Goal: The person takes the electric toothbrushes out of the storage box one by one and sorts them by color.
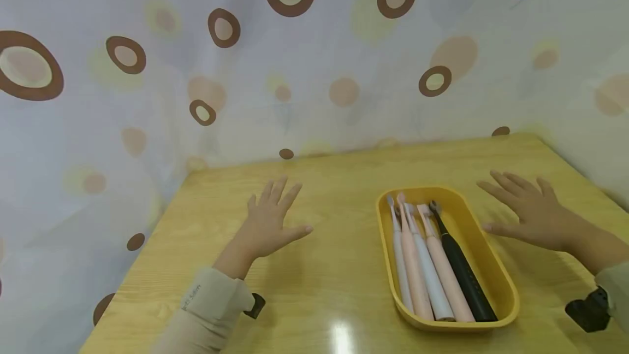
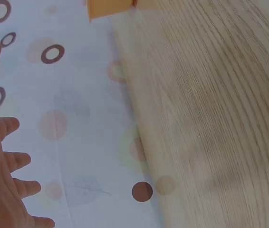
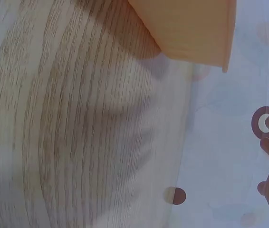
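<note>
Several electric toothbrushes lie side by side in a yellow tray (image 1: 502,272), heads toward its far end. Among them are a black toothbrush (image 1: 464,269) at the right, a pink toothbrush (image 1: 446,272) beside it, and a white toothbrush (image 1: 429,266). My left hand (image 1: 270,223) hovers over the table left of the tray, fingers spread and nothing held. To the tray's right, my right hand (image 1: 533,214) is also spread, palm down and holding nothing. Its thumb comes close to the tray's right rim. In the right wrist view the tray's outer wall (image 3: 191,28) shows near the fingers.
A light wooden table (image 1: 334,223) carries the tray. Behind it and along the left hangs a white cloth (image 1: 314,59) with brown rings and spots. Dark wrist devices show at the left cuff (image 1: 254,306) and the right cuff (image 1: 589,310).
</note>
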`<state>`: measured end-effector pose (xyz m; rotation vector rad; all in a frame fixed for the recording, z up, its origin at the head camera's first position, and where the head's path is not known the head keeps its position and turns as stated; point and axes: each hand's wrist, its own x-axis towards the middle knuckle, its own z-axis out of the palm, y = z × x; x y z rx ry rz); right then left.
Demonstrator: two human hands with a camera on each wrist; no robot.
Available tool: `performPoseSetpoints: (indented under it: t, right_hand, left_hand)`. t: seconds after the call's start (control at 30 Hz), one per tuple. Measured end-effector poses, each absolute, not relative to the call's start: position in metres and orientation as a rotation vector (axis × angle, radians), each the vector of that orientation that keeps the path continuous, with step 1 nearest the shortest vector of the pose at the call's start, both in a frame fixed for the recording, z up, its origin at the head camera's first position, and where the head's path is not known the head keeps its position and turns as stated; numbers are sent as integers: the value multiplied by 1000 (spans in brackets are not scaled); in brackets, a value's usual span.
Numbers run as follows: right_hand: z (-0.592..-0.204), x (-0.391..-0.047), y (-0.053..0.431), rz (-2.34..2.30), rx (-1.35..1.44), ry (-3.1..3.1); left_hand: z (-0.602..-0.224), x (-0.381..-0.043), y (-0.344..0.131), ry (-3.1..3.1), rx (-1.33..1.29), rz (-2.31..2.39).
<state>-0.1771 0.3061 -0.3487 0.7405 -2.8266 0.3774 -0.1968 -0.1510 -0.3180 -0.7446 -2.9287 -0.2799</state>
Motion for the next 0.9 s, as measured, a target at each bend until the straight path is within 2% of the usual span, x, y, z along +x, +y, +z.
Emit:
performPoseSetpoints:
  t: [0.9]
  right_hand:
    - [-373,-160,288,455,885,-2761]
  left_hand:
    - [-326,-190,-97,-2870,-1077,-488]
